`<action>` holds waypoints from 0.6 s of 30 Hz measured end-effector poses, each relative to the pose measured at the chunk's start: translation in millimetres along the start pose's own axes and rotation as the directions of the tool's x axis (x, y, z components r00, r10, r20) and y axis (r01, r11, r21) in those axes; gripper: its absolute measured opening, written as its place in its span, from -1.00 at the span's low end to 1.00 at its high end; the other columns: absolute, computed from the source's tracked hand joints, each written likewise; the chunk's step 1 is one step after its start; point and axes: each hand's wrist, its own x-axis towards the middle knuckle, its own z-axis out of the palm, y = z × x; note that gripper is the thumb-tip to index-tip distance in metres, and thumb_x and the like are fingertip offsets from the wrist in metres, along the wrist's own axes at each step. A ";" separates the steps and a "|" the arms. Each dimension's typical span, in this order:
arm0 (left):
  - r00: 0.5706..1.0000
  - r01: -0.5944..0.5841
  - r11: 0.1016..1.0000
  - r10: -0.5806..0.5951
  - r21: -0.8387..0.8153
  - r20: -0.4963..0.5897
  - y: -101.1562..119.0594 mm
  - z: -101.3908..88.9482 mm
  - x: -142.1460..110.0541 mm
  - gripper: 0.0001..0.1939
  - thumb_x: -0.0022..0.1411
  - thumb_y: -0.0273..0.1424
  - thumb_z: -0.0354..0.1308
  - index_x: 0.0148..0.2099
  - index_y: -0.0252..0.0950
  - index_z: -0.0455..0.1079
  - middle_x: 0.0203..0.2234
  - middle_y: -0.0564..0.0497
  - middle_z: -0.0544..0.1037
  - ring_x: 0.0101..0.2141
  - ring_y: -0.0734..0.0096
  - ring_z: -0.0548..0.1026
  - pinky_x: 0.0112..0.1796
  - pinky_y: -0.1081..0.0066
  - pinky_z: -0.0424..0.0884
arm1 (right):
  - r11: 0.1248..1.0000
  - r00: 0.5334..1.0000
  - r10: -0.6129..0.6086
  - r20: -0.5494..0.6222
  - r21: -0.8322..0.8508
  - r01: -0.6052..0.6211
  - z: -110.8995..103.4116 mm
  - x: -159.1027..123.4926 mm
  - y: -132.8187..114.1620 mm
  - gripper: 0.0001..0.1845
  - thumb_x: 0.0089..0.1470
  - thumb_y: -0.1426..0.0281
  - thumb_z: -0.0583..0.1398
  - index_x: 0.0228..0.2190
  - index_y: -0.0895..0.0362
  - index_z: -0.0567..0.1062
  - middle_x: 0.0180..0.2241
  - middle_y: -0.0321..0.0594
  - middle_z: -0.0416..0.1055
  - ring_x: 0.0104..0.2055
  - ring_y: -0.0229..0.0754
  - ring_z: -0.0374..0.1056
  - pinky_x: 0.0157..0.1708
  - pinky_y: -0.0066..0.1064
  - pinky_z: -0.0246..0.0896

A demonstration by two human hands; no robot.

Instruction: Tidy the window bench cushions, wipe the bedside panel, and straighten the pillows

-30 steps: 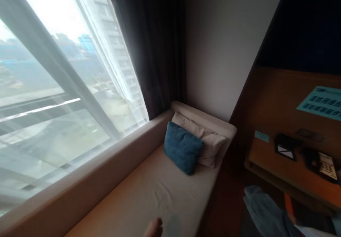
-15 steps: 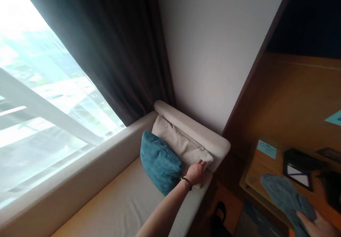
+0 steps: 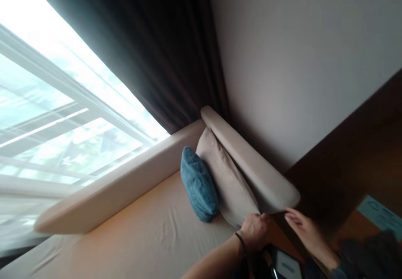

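My left hand (image 3: 256, 230), with a black band on the wrist, is curled around the lower corner of the beige pillow (image 3: 226, 183). That pillow leans against the padded armrest (image 3: 251, 162) of the window daybed (image 3: 141, 233). A teal cushion (image 3: 198, 185) stands in front of the beige pillow and touches it. My right hand (image 3: 306, 231) reaches in from the lower right with its fingers stretched out, just under the armrest's near end. Nothing shows in its fingers. A dark grey cloth (image 3: 372, 252) lies blurred by my right forearm.
A dark curtain (image 3: 150, 49) hangs in the corner beside the bright window (image 3: 47, 103). A padded ledge (image 3: 119, 187) runs along under the window. Dark wood panelling (image 3: 351, 145) stands at the right. A dark object with a pale face (image 3: 284, 266) sits low between my arms.
The view has swung right and tilted. My left hand slid from the pillow's side to its lower corner and closed on it. My right hand came up to the armrest's end.
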 end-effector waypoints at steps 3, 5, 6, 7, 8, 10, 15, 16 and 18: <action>0.998 -0.052 0.998 0.050 -0.041 -0.044 -6.6 -8.2 -14.3 -0.77 0.18 -0.44 0.12 -0.10 -0.38 0.44 -0.21 -0.24 0.55 -0.26 0.11 0.54 -0.33 0.27 0.50 | 0.994 0.995 -0.042 0.087 -0.093 0.050 59.2 34.1 -36.7 -0.19 0.00 -0.02 0.02 0.09 0.34 0.31 -0.01 0.18 0.45 0.00 0.01 0.43 0.00 -0.25 0.35; 0.994 -0.061 0.995 0.054 -0.075 -0.094 -26.3 -21.8 -28.6 -0.77 0.18 -0.45 0.11 -0.10 -0.34 0.44 -0.22 -0.21 0.56 -0.23 0.15 0.53 -0.26 0.29 0.50 | 0.978 0.994 -0.045 0.100 -0.198 0.064 82.2 52.9 -51.0 -0.19 0.02 -0.01 0.04 0.13 0.34 0.28 0.03 0.21 0.42 0.05 0.08 0.39 0.04 -0.18 0.30; 0.992 -0.020 0.996 0.008 -0.093 -0.128 -40.9 -30.0 -38.0 -0.78 0.22 -0.44 0.06 -0.10 -0.31 0.44 -0.22 -0.17 0.56 -0.22 0.17 0.52 -0.21 0.29 0.49 | 0.964 0.994 -0.044 0.103 -0.256 0.069 89.9 60.4 -56.1 -0.19 0.05 0.00 0.05 0.14 0.34 0.27 0.02 0.23 0.41 0.06 0.11 0.38 0.05 -0.15 0.28; 0.979 0.075 0.990 -0.096 -0.120 -0.180 -58.0 -38.2 -48.1 -0.77 0.26 -0.42 0.01 -0.08 -0.29 0.42 -0.19 -0.14 0.55 -0.19 0.19 0.51 -0.15 0.28 0.48 | 0.947 0.993 -0.041 0.107 -0.314 0.073 95.9 66.4 -60.0 -0.19 0.08 0.01 0.05 0.15 0.36 0.25 0.00 0.25 0.42 0.05 0.15 0.38 0.03 -0.11 0.28; 0.936 0.221 0.962 -0.256 -0.160 -0.244 -77.1 -46.1 -58.2 -0.75 0.28 -0.41 -0.01 -0.04 -0.28 0.40 -0.12 -0.12 0.53 -0.13 0.19 0.48 -0.10 0.27 0.45 | 0.925 0.993 -0.035 0.110 -0.372 0.074 100.9 70.9 -62.6 -0.19 0.09 0.03 0.06 0.17 0.39 0.22 -0.03 0.28 0.44 0.02 0.20 0.40 0.00 -0.07 0.29; 0.701 0.560 0.780 -0.626 -0.280 -0.342 -117.9 -58.6 -73.9 -0.65 0.28 -0.35 0.03 0.09 -0.33 0.31 0.06 -0.18 0.42 0.02 0.10 0.39 0.00 0.23 0.39 | 0.876 0.993 -0.025 0.111 -0.476 0.076 109.6 75.9 -64.0 -0.18 0.09 0.10 0.12 0.18 0.45 0.18 -0.05 0.32 0.44 -0.02 0.27 0.40 -0.06 -0.02 0.30; 0.162 0.775 0.245 -0.968 -0.582 -0.191 -200.7 -56.9 -80.1 -0.38 0.17 -0.29 0.20 0.19 -0.47 0.14 0.17 -0.38 0.26 0.14 -0.05 0.29 -0.02 0.23 0.38 | 0.767 0.994 -0.032 0.102 -0.635 0.090 126.5 76.3 -52.1 -0.41 0.15 0.36 0.08 0.12 0.49 0.27 -0.10 0.29 0.47 -0.07 0.21 0.44 -0.09 -0.12 0.32; 0.143 0.767 0.202 -0.979 -0.609 -0.145 -212.0 -52.2 -83.8 -0.49 0.18 -0.34 0.18 0.12 -0.46 0.21 0.07 -0.35 0.37 0.07 -0.01 0.37 -0.08 0.26 0.40 | 0.753 0.993 -0.048 0.111 -0.649 0.109 127.5 75.7 -50.6 -0.49 0.17 0.41 0.03 0.09 0.45 0.33 -0.12 0.23 0.50 -0.09 0.16 0.46 -0.10 -0.16 0.33; 0.131 0.748 0.159 -0.987 -0.644 -0.092 -231.2 -43.3 -104.8 -0.70 0.18 -0.48 0.09 -0.01 -0.42 0.30 -0.14 -0.27 0.52 -0.10 0.09 0.50 -0.18 0.31 0.41 | 0.732 0.984 -0.111 0.139 -0.658 0.175 127.3 73.8 -52.6 -0.53 0.18 0.48 -0.07 0.02 0.35 0.44 -0.11 0.12 0.52 -0.08 0.06 0.47 -0.09 -0.23 0.34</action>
